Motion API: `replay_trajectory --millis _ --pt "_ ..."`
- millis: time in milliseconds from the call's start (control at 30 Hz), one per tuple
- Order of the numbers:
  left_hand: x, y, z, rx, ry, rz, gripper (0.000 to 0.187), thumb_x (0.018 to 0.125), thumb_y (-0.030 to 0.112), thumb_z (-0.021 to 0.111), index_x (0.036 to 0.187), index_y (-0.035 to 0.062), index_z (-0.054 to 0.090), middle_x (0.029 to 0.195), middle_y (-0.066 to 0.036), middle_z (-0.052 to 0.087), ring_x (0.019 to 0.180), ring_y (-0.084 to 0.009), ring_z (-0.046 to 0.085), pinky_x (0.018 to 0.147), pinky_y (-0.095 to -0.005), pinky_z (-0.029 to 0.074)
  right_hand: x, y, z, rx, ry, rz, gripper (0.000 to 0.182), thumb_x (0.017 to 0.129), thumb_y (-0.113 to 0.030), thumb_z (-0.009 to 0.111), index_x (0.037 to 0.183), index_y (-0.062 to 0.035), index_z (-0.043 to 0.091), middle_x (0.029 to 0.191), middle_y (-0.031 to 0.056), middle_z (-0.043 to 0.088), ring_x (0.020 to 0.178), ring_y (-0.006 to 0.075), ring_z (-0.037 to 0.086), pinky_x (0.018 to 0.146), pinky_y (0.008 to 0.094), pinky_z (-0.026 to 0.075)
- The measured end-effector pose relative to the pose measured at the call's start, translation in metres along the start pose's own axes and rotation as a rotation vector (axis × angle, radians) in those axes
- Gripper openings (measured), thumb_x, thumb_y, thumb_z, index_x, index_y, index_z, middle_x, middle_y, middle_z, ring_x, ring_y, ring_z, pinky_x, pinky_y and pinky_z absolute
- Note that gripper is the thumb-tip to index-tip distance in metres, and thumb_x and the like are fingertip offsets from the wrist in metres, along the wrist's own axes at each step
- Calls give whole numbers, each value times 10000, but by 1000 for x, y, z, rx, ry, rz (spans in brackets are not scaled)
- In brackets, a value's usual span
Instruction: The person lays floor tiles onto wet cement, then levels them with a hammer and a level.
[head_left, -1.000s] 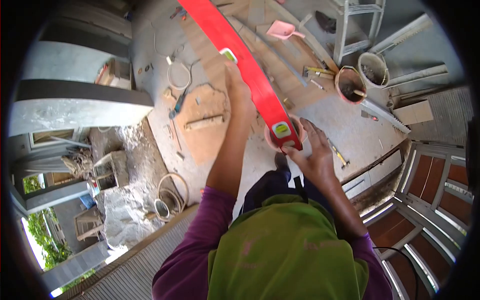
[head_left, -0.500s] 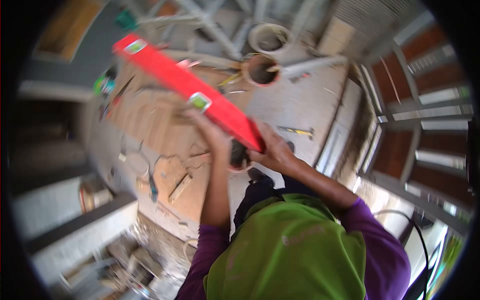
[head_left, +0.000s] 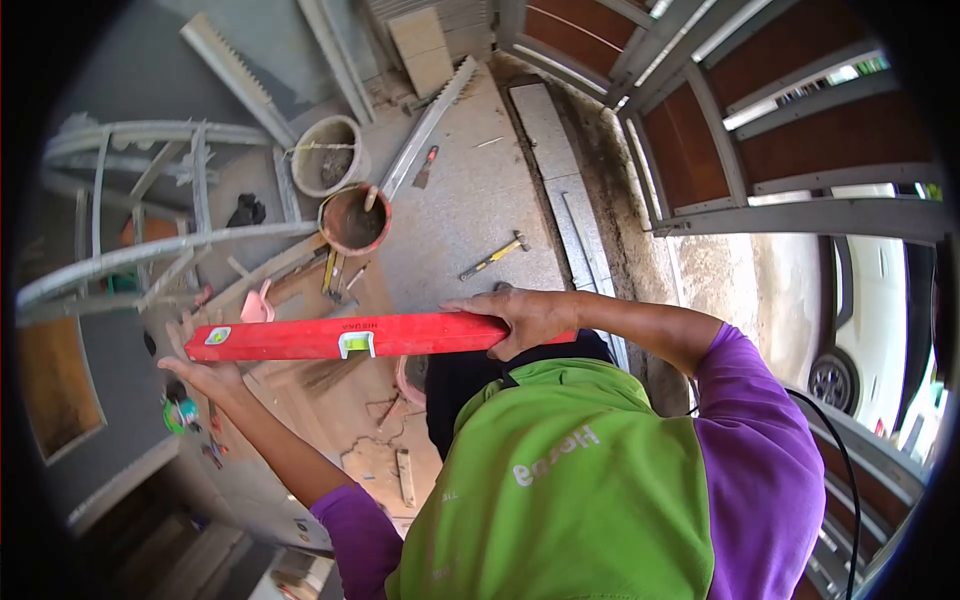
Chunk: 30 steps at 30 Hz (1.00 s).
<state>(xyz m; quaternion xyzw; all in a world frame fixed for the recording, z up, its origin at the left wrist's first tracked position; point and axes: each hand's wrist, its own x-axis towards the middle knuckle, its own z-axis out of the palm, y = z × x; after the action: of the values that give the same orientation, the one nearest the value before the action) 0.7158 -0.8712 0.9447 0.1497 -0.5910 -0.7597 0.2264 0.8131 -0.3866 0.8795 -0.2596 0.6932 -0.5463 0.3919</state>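
Note:
A long red spirit level [head_left: 285, 337] lies sideways in front of my body, with green vials at its left end and near its middle. My left hand [head_left: 205, 365] supports the left end from beneath, its fingers spread and partly behind the level. Around the right part, my right hand [head_left: 520, 320] is wrapped, thumb and fingers on either side. Beyond the level, a yellow-and-black hammer [head_left: 492, 257] lies on the floor. A reddish bucket [head_left: 356, 220] with a handle sticking out stands to its left.
A whitish bucket [head_left: 328, 157] stands behind the reddish one. A metal frame [head_left: 200, 190] spans the upper left. A scraper [head_left: 427, 167] and a long notched bar [head_left: 430, 130] lie on the floor. Slatted gate panels [head_left: 690, 130] rise at the right.
The level has swung from a steep diagonal to nearly horizontal. My left hand has moved from its middle to the left end, and the view has turned towards the right.

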Motion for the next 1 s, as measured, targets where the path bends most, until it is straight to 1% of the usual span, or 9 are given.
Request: replay_trajectory --millis 33,133,167,267,433,600,733,867,1000 --pt "4 -6 21 -26 -53 -65 1094 881 819 397 1563 -16 211 1580 -214 341 1416 -440 378 1170 -589 302 -3 11 0 -58 34 -15 892 790 -171 743 1569 -98 315 1254 223 608 1123 317 629 969 367 505" --pt "41 -51 48 78 -150 -202 1069 894 819 368 1542 -28 285 1580 -220 338 1415 -439 382 1172 -585 295 -23 24 -22 29 64 130 869 793 -225 723 1560 -90 339 1202 209 647 1075 304 651 936 382 512" --pt "34 -57 77 83 -164 -200 1036 922 795 348 1518 -53 327 1561 -229 365 1401 -424 408 1177 -564 303 -27 41 -18 -38 232 -37 835 800 -226 706 1541 -58 360 1139 226 667 990 332 671 888 406 522" --pt "70 -108 112 155 -257 -258 979 965 740 338 1499 -81 343 1533 -242 402 1386 -409 437 1172 -530 333 -32 56 -29 -52 315 112 796 798 -217 687 1512 -22 393 1103 255 667 960 370 666 871 423 516" --pt "97 -170 194 139 -453 -312 937 1005 676 336 1435 -155 381 1452 -275 480 1264 -344 543 1126 -461 406 -40 71 -55 -231 512 207 755 807 -236 643 1493 -18 414 1078 265 655 1037 412 638 938 474 491" --pt "171 -272 247 136 -643 -535 945 993 690 356 1456 -134 364 1456 -271 476 1289 -349 533 1119 -462 397 -9 87 -82 -297 649 417 711 818 -235 630 1474 -44 436 1102 266 657 1077 418 633 952 485 497" --pt "184 -305 308 144 -660 -582 867 1030 640 346 1408 -136 443 1365 -237 553 1193 -323 573 1056 -441 443 24 96 -104 -351 742 566 643 839 -251 645 1431 -63 477 1088 250 671 1045 408 652 909 487 521" --pt "217 -343 350 152 -776 -658 919 1017 651 367 1413 -178 394 1427 -277 487 1227 -340 555 1065 -462 431 49 100 -124 -371 823 704 563 844 -258 653 1369 -100 524 988 201 706 938 396 684 808 494 558" --pt "229 -364 408 181 -929 -649 899 1026 631 381 1423 -176 391 1444 -283 466 1255 -344 539 1094 -466 403 58 108 -131 -371 948 809 562 826 -251 661 1358 -109 547 986 201 706 939 390 684 810 496 557"
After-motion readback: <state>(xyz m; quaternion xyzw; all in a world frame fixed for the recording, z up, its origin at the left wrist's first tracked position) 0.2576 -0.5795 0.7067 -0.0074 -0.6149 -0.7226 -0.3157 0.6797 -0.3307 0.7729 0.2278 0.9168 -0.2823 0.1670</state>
